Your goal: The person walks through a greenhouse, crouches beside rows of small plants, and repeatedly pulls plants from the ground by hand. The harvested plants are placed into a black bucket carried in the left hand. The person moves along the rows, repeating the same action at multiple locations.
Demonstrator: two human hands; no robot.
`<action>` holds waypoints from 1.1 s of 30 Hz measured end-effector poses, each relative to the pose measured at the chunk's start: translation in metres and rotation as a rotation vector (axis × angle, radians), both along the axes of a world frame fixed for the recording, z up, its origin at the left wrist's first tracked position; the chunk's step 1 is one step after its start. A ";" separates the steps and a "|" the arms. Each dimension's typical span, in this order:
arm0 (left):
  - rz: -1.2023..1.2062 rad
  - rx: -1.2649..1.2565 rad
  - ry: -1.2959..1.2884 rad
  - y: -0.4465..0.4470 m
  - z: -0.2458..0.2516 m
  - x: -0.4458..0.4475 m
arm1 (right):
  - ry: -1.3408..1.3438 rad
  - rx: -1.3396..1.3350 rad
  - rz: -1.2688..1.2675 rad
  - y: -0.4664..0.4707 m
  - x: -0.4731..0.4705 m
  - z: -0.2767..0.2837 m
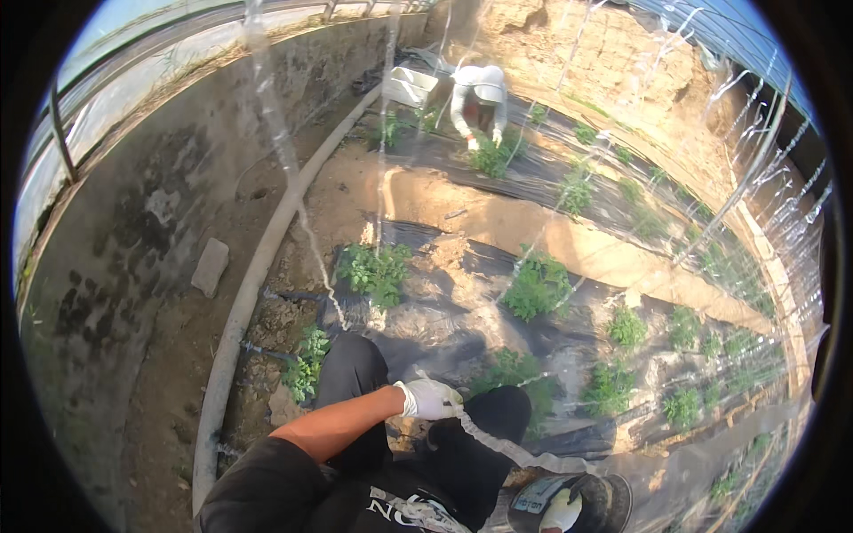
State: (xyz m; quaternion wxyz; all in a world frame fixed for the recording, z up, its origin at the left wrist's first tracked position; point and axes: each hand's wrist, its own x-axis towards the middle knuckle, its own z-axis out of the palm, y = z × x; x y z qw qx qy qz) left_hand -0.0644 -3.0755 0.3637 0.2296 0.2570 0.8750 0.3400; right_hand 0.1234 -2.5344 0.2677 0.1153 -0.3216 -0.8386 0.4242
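Note:
My left hand (430, 398), in a white glove, grips the end of a twisted strip of translucent plastic (503, 448) above my knees. From there the strip runs right, passing over the rim of a dark round container (616, 503) that bears a printed label. My right hand (561, 512), also gloved in white, is at this container near the bottom edge; whether its fingers hold anything cannot be made out. A leafy green seedling (513, 373) grows just beyond my knees, and another seedling (303, 366) stands left of my leg.
Black plastic mulch (426, 333) covers the planted beds. A thick pipe (266, 246) runs along the left, beside a concrete wall (140, 200) and a loose block (210, 266). Clear strings (293, 166) hang down. Farther off, a co-worker (480, 100) bends over a plant near a white crate (410, 86).

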 end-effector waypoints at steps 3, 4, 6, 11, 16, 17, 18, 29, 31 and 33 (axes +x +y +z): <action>-0.325 0.036 0.001 0.001 0.080 0.037 | -0.252 0.317 -0.037 -0.111 0.033 0.139; -0.297 0.015 -0.161 0.001 0.108 0.048 | -0.246 0.288 0.090 -0.112 0.028 0.134; -0.265 0.055 -0.139 -0.029 0.143 0.084 | -0.241 0.253 0.125 -0.128 0.026 0.118; 0.010 0.471 -0.164 -0.075 0.208 0.127 | -0.375 0.367 0.008 -0.107 0.007 0.121; 0.160 0.354 0.206 -0.056 0.185 0.111 | -0.290 0.396 0.048 -0.090 -0.014 0.111; 0.180 0.372 0.304 -0.049 0.172 0.106 | -0.334 0.343 0.017 -0.090 -0.015 0.115; 0.173 0.423 0.149 -0.029 0.176 0.087 | -0.269 0.356 -0.038 -0.064 -0.009 0.114; 0.539 0.956 -0.057 -0.029 0.163 0.038 | -0.103 0.466 -0.116 -0.059 0.033 0.106; 0.623 0.995 0.058 -0.045 0.164 0.021 | -0.078 0.484 -0.130 -0.056 0.032 0.108; 0.690 1.066 0.036 -0.066 0.174 0.015 | -0.030 0.504 -0.108 -0.055 0.027 0.115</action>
